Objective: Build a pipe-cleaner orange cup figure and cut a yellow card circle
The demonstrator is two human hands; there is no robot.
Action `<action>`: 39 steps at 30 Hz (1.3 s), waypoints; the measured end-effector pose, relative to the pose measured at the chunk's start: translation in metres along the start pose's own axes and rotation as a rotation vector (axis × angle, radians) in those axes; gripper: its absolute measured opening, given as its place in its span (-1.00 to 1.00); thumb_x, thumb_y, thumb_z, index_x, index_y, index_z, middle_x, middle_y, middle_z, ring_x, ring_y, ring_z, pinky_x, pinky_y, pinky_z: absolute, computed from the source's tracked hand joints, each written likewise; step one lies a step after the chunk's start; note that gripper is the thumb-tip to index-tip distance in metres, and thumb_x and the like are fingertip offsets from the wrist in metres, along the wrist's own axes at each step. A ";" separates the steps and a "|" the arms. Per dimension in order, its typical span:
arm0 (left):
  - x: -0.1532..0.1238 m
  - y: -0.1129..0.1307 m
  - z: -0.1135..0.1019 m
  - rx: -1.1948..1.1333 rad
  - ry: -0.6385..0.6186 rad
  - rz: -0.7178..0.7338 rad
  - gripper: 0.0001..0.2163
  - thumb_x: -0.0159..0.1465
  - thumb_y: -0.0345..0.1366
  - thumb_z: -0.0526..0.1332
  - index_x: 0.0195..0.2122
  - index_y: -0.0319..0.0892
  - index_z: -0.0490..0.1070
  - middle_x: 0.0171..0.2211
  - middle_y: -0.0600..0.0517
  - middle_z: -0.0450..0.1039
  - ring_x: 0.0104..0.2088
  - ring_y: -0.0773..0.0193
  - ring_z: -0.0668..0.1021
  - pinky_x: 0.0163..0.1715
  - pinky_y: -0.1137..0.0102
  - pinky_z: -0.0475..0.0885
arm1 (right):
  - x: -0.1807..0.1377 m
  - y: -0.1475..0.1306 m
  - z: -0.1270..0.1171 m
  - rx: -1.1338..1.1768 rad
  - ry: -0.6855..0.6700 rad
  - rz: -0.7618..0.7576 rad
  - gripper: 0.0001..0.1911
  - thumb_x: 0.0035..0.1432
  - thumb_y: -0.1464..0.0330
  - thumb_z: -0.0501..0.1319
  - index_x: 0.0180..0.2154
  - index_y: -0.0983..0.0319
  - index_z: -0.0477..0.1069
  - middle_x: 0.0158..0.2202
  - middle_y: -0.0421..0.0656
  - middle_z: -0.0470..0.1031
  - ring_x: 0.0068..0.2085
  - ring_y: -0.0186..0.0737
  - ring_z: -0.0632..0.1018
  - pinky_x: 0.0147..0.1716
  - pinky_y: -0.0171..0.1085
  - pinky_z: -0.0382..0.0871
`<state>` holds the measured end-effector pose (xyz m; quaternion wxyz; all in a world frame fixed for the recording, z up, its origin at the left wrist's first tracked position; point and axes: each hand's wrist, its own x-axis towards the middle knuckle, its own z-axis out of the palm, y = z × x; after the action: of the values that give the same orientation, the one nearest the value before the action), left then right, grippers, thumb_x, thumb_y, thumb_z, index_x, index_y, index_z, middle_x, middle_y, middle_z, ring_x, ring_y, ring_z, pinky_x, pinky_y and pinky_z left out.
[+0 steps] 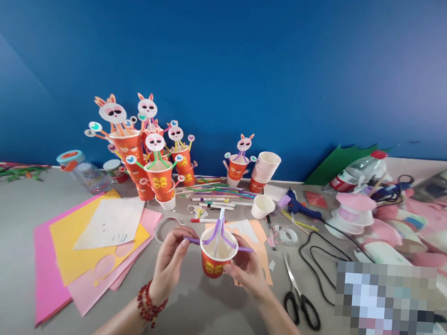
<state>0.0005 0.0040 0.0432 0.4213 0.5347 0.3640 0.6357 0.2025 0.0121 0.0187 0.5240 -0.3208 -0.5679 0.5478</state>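
A red paper cup (212, 270) with gold print and a white rim is held upright above the table's front middle. My right hand (249, 272) is closed around its right side, thumb at the front. Bent purple pipe cleaners (216, 232) rise from inside the cup, and purple ends stick out at both sides. A paler, whitish strip stands between them at the centre. My left hand (172, 256), with a beaded bracelet on the wrist, pinches the purple end on the cup's left side.
Finished rabbit cups (159, 176) stand at the back left, another rabbit cup (238, 168) beside stacked cups (266, 165). Coloured paper (65, 243) lies left. Scissors (301, 300), a blue glue gun (301, 207) with its black cord, and pink-and-white pieces (390, 235) are right.
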 end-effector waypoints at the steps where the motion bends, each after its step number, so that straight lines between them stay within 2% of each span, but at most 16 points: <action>1: 0.000 0.000 0.001 -0.013 0.005 0.004 -0.87 0.41 -0.27 0.10 -0.19 -0.16 0.41 -0.24 -0.05 0.44 -0.18 0.20 0.50 -0.17 0.32 0.44 | 0.000 -0.001 0.000 -0.011 0.003 -0.001 -0.45 0.00 -0.03 0.38 -0.05 0.13 0.45 -0.10 -0.01 0.51 -0.11 -0.03 0.57 -0.13 -0.14 0.53; 13: -0.001 0.006 0.005 -0.065 0.073 -0.057 -0.85 0.40 -0.24 0.11 -0.24 -0.17 0.40 -0.24 -0.06 0.44 -0.24 0.22 0.51 -0.24 0.34 0.48 | 0.001 -0.002 0.003 -0.054 0.047 -0.050 -0.46 0.02 -0.07 0.35 -0.06 0.10 0.46 -0.04 0.02 0.49 -0.05 0.03 0.56 -0.11 -0.08 0.54; 23: 0.004 0.009 0.004 -0.036 0.039 -0.002 -0.87 0.39 -0.24 0.13 -0.23 -0.16 0.40 -0.26 -0.03 0.48 -0.21 0.21 0.52 -0.16 0.32 0.44 | -0.001 0.001 0.003 0.048 0.024 0.007 -0.47 0.00 0.03 0.41 -0.04 0.12 0.45 -0.08 -0.01 0.52 -0.08 0.03 0.57 -0.12 -0.10 0.52; 30: 0.006 0.005 0.009 -0.097 0.050 -0.047 -0.90 0.36 -0.25 0.20 -0.26 -0.16 0.44 -0.26 -0.01 0.45 -0.21 0.24 0.50 -0.16 0.38 0.42 | -0.002 0.003 0.005 0.104 0.047 0.074 -0.39 -0.04 0.01 0.43 -0.01 0.14 0.42 -0.15 -0.02 0.54 -0.16 0.00 0.59 -0.25 -0.16 0.54; 36: 0.012 0.003 0.002 -0.142 0.021 -0.037 -0.92 0.36 -0.30 0.19 -0.25 -0.16 0.43 -0.31 0.01 0.45 -0.26 0.27 0.50 -0.22 0.40 0.42 | -0.004 0.008 0.007 0.159 0.042 0.049 -0.52 0.00 0.12 0.44 -0.06 0.15 0.49 -0.15 -0.04 0.52 -0.16 -0.06 0.56 -0.24 -0.18 0.52; 39: 0.013 0.003 0.003 -0.165 0.014 -0.023 -0.93 0.37 -0.32 0.17 -0.24 -0.15 0.42 -0.30 0.02 0.45 -0.25 0.28 0.49 -0.20 0.41 0.41 | -0.004 0.008 0.007 0.151 0.047 0.016 -0.56 0.01 0.15 0.45 -0.06 0.11 0.51 -0.10 -0.05 0.52 -0.10 -0.04 0.54 -0.16 -0.14 0.51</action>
<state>0.0015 0.0146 0.0515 0.4687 0.4892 0.3195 0.6625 0.1946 0.0083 0.0109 0.5555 -0.2976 -0.5097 0.5856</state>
